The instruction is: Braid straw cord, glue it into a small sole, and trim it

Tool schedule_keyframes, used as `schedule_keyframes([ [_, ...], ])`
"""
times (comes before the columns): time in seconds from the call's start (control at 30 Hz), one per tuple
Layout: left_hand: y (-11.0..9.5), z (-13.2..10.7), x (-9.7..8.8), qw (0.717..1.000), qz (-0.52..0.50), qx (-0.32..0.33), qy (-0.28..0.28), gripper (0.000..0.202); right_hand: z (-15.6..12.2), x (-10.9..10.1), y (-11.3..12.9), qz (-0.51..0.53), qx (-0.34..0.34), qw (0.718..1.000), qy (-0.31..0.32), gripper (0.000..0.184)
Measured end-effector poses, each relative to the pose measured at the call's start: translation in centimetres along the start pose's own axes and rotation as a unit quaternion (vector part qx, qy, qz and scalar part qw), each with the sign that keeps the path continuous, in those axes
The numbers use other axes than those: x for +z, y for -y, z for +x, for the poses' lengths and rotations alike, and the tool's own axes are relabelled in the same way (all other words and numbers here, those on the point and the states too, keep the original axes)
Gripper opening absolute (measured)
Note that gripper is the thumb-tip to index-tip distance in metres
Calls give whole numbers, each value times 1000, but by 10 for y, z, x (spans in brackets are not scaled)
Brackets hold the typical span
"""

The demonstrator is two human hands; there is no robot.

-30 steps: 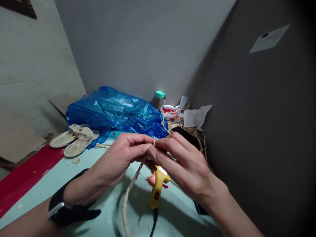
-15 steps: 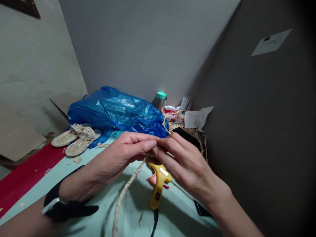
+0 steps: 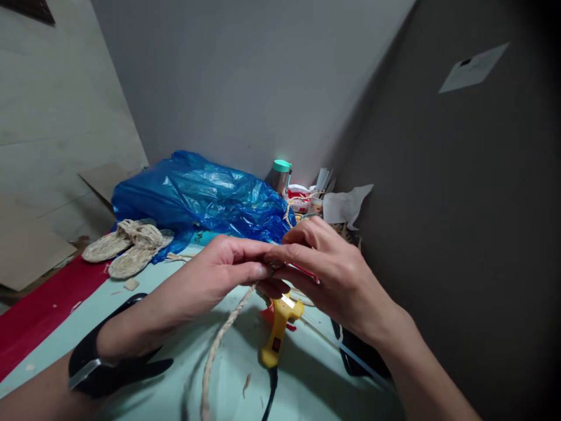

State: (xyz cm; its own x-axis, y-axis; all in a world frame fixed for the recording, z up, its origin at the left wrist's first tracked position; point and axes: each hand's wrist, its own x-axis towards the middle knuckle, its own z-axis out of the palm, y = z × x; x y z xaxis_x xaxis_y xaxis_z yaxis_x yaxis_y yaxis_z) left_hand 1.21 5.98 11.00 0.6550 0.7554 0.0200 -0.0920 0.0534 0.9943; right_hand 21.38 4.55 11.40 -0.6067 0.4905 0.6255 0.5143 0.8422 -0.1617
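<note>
Worktable (image 3: 228, 397) in a wall corner, left hand (image 3: 223, 266) and right hand (image 3: 337, 269) meeting above its middle.
Far left: pair of slippers (image 3: 131, 248) on table, partly over a strip (image 3: 52, 321) along the left side; cardboard (image 3: 33, 251) farther left. Far centre: plastic bag (image 3: 197, 193) behind slippers, before the far wall (image 3: 263, 76); tumbler (image 3: 281, 177) behind the bag's right end, paper sheet (image 3: 346, 204) to its right, near the right wall (image 3: 460, 204). Centre: glue gun (image 3: 276, 339) on table beneath the hands, cable (image 3: 272, 386) running to near side; braided cord (image 3: 223, 330) hanging from left fingertips, left of gun. Near right: flat device (image 3: 357, 354), partly hidden by right forearm (image 3: 421, 356). Watch (image 3: 100, 377) around left wrist.
</note>
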Motion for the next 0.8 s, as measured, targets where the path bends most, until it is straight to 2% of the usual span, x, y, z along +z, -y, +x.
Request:
schedule_keyframes([
  [0.07, 0, -1, -1, 1000, -13, -3, 13, 39, -1, -4, -5, 54, 20, 998, -7, 16],
  [0.23, -3, -5, -1, 998, -42, -32, 25, 69, -1, -4, -17, 216, 50, 975, 1, 10],
  [0.37, -4, -8, -1, 998, -35, -41, 15, 64, -1, 1, -20, 295, 89, 951, -2, 7],
  [0.47, -5, -7, -1, 998, -18, -54, 3, 47, 0, 2, -19, 279, 91, 956, -21, 7],
  [0.6, -6, -4, 0, 998, -11, -61, -2, 8, 1, -2, -16, 231, 73, 970, -28, 8],
  [0.8, -4, 0, 4, 996, 60, -48, -50, 10, 0, -4, -10, 141, 52, 988, -17, 9],
])
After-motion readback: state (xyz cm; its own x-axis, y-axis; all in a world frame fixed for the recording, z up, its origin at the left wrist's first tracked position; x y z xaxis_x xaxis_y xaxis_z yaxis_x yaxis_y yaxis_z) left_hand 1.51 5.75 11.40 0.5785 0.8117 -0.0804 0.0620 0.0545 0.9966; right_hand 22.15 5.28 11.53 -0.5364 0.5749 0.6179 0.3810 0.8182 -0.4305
